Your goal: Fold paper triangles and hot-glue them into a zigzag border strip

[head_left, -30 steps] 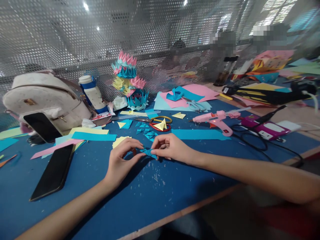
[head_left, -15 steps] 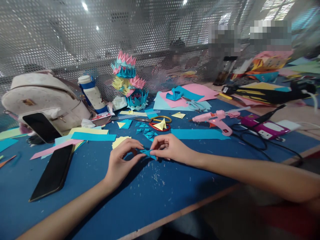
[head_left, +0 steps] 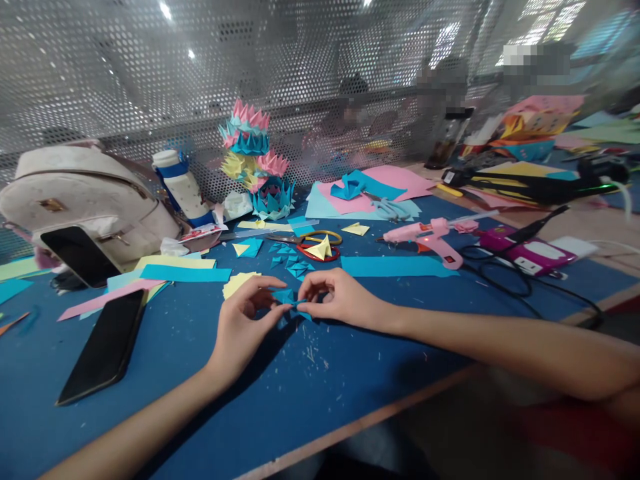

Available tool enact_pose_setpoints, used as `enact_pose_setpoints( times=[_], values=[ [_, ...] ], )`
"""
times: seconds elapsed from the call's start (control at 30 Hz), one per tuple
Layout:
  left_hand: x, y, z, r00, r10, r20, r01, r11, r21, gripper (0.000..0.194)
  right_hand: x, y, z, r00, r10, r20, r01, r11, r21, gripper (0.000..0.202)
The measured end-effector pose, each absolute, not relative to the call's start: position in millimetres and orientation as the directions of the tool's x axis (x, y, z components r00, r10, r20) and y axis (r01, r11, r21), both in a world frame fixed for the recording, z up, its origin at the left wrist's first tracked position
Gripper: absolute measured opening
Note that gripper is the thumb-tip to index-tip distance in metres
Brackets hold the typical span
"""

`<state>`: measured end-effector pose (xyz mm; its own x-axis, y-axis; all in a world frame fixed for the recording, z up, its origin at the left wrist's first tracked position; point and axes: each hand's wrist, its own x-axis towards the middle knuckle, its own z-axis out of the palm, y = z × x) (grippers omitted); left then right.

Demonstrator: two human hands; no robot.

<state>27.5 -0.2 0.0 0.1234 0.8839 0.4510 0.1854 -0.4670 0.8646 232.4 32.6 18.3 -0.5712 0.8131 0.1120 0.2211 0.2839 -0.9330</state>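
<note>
The left fingers [head_left: 266,283] and right fingers [head_left: 314,283] are hiding parts of the small blue folded paper [head_left: 285,297], whose creases are blurring. The bottom edge is cutting off the left forearm [head_left: 160,427]; the right edge is cropping the right forearm [head_left: 475,340]. The perforated screen [head_left: 150,80] is obscuring a person [head_left: 355,93] behind it.

A blue-topped counter [head_left: 240,433] with a pale near edge [head_left: 370,421] backs onto a silvery perforated metal screen [head_left: 125,80]. Small bright lights [head_left: 165,10] show at the screen high above the counter, and a bright, barred-looking window [head_left: 555,27] stands high beyond the counter's right side. Below the counter's near edge lies deep shadow.
</note>
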Motion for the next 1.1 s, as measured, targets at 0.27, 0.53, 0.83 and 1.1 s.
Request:
enact_pose_setpoints(
  times=[0.27, 0.53, 0.83, 1.1],
  values=[
    [31.0, 0.4, 0.2, 0.045, 0.951, 0.304, 0.18, -0.307, 0.934, 0.02, 234.3, 32.2, 17.8, -0.591, 0.802, 0.088, 0.194, 0.247, -0.949, 0.021],
    [28.0, 2.4, 5.1, 0.158, 0.951, 0.267, 0.295, -0.304, 0.906, 0.015, 234.9, 34.0, 16.3, -0.6, 0.798, 0.05, 0.196, 0.207, -0.959, 0.03],
    [27.3, 5.1, 7.8, 0.165, 0.967, 0.192, 0.311, -0.236, 0.921, 0.015, 235.8, 33.4, 14.8, -0.617, 0.786, 0.034, 0.233, 0.224, -0.946, 0.027],
    [29.7, 4.1, 8.9, 0.148, 0.978, 0.149, 0.233, -0.181, 0.955, 0.019, 234.3, 31.5, 17.2, -0.619, 0.786, 0.011, 0.216, 0.183, -0.959, 0.031]
  ],
)
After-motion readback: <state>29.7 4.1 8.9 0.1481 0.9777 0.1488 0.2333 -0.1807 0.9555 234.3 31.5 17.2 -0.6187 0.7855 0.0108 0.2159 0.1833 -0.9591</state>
